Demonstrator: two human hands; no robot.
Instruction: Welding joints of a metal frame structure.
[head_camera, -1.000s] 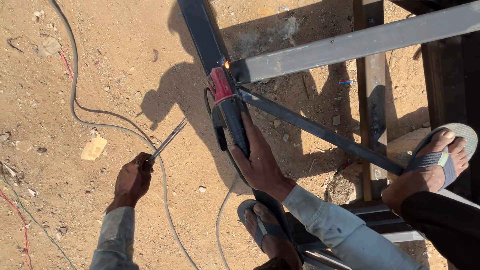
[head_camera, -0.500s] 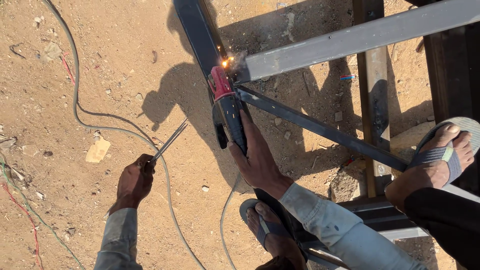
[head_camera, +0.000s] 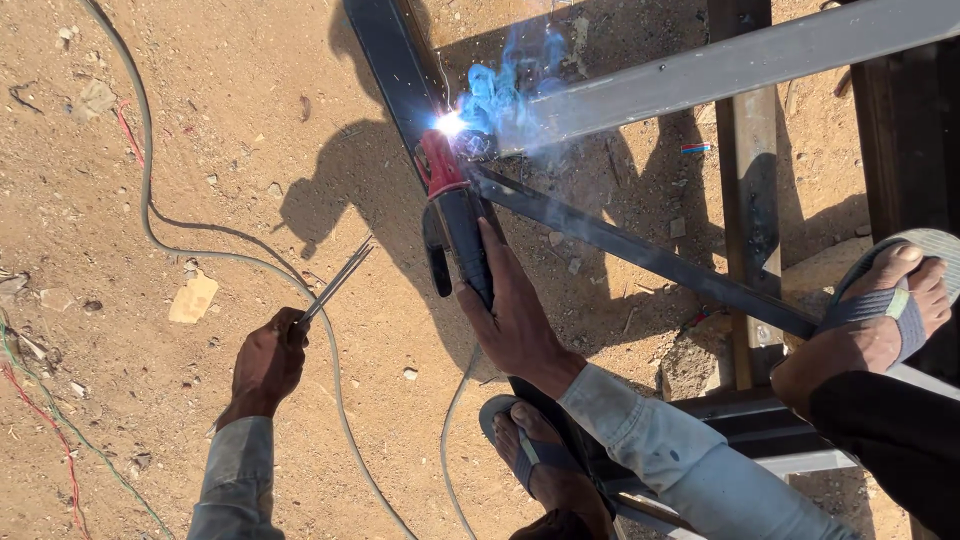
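Observation:
My right hand (head_camera: 515, 320) grips a black welding electrode holder (head_camera: 462, 235) with a red head. Its tip burns a bright arc (head_camera: 450, 123) where a dark steel bar (head_camera: 385, 60) meets a grey steel bar (head_camera: 720, 65). Blue smoke (head_camera: 505, 80) rises from the joint. My left hand (head_camera: 266, 362) is closed around a few thin welding rods (head_camera: 335, 285), held out to the left over the sandy ground. A thinner diagonal bar (head_camera: 640, 255) runs from the joint toward the lower right.
A grey cable (head_camera: 150, 190) loops across the dirt at left, with red and green wires (head_camera: 45, 430) near the left edge. My sandalled foot (head_camera: 535, 460) rests below the holder. Another sandalled foot (head_camera: 885, 305) stands on the frame at right. A vertical steel post (head_camera: 745, 200) crosses behind.
The small sparks at the joint have grown into a bright arc with blue smoke. Both hands hold nearly the same positions.

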